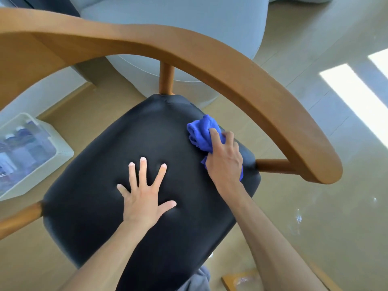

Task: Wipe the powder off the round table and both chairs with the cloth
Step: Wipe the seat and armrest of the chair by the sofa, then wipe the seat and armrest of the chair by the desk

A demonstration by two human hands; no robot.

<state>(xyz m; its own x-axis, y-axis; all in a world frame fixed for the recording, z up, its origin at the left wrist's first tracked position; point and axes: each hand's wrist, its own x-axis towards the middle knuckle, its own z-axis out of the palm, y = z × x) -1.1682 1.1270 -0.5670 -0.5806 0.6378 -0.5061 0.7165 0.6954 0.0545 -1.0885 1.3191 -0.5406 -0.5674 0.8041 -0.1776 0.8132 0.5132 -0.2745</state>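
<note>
The blue cloth, bunched into a wad, lies on the far right part of the chair's black padded seat, where the right hand clasps it and presses it against the upholstery near the seat's edge. The left hand holds nothing and rests flat on the middle of the seat, palm down with fingers spread. A curved wooden backrest and armrest rail arcs around the seat on short wooden posts, a white bin holding bottles stands on the floor to the left, and pale upholstered furniture sits beyond the chair.
</note>
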